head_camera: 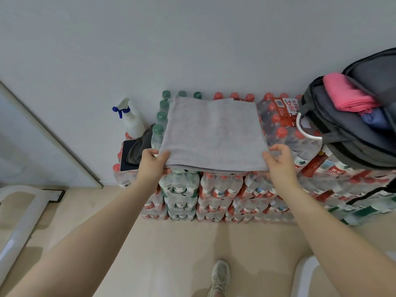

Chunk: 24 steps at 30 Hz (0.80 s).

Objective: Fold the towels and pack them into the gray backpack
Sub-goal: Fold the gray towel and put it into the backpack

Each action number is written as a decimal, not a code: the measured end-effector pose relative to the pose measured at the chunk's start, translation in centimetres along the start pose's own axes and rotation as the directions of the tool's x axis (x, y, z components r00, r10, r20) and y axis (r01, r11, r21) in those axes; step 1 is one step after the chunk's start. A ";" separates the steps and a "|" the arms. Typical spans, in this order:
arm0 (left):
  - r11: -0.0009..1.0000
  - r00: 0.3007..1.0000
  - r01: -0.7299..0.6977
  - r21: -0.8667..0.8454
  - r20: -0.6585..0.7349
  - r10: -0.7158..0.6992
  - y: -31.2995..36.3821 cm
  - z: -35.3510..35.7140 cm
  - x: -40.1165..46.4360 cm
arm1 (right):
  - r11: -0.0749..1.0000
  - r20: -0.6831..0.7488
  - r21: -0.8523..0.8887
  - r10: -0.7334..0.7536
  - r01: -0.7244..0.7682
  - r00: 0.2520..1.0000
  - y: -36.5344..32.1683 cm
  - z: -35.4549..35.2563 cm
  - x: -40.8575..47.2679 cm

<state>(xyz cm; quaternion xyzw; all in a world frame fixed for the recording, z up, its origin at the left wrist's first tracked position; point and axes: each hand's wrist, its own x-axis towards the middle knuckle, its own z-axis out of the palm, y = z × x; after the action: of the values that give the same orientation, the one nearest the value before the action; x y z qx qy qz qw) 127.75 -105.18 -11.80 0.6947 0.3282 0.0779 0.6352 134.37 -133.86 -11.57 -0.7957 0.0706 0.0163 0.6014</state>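
A gray towel (212, 133), folded into a flat square, lies on top of stacked packs of water bottles (218, 189). My left hand (153, 162) pinches its near left corner, thumb on top. My right hand (278, 160) pinches the near right corner the same way. The gray backpack (351, 133) sits open at the right on the bottle packs. A folded pink towel (347, 94) and a blue one (374, 121) stick out of its opening.
A white spray bottle (130, 118) with a blue trigger stands by the wall at the left, with a dark cloth (139, 148) and a tablet (127, 155) beside it. A white frame (19, 224) sits on the floor at left. My shoe (220, 275) is below.
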 end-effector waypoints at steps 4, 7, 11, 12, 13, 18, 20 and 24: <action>0.975 0.977 -0.040 -0.219 0.194 0.084 1.2 -1.8 -1.8 | 0.933 0.023 0.350 0.083 -0.086 0.996 -1.0 -0.4 -1.8; 0.974 0.920 -0.096 -0.207 0.355 0.166 2.0 -3.2 -2.0 | 0.795 0.051 0.588 0.152 -0.153 0.987 -1.9 -0.7 -1.9; 0.923 0.900 -0.326 0.203 0.364 0.238 4.2 -3.1 -1.0 | 0.755 0.177 0.629 0.092 -0.184 0.980 -3.2 -1.6 0.1; 0.866 0.899 -0.393 0.310 0.328 0.291 4.8 -2.5 -0.3 | 0.823 0.180 0.545 0.071 -0.160 0.981 -3.6 -1.5 1.1; 0.811 0.890 -0.444 0.382 0.289 0.352 5.4 -1.8 0.7 | 0.900 0.158 0.419 0.055 -0.117 0.986 -3.8 -1.4 2.3; 0.821 0.904 -0.421 0.385 0.108 0.413 8.5 1.9 5.6 | 0.994 0.044 -0.100 -0.041 0.045 0.998 -4.2 -0.3 8.6; 0.850 0.911 -0.406 0.336 0.079 0.405 10.0 3.1 7.9 | 0.996 0.047 -0.077 -0.050 0.053 0.998 -4.8 0.0 10.9; 0.904 0.945 -0.325 0.279 0.064 0.320 11.4 5.0 12.4 | 0.992 0.109 -0.116 -0.031 0.044 0.994 -6.3 0.9 15.8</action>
<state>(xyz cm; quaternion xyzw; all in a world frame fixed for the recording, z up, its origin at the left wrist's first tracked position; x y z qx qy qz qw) 144.00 -102.22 -5.84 0.8245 0.2113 0.1279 0.5091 150.92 -132.77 -7.59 -0.8291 0.0220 0.0518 0.5562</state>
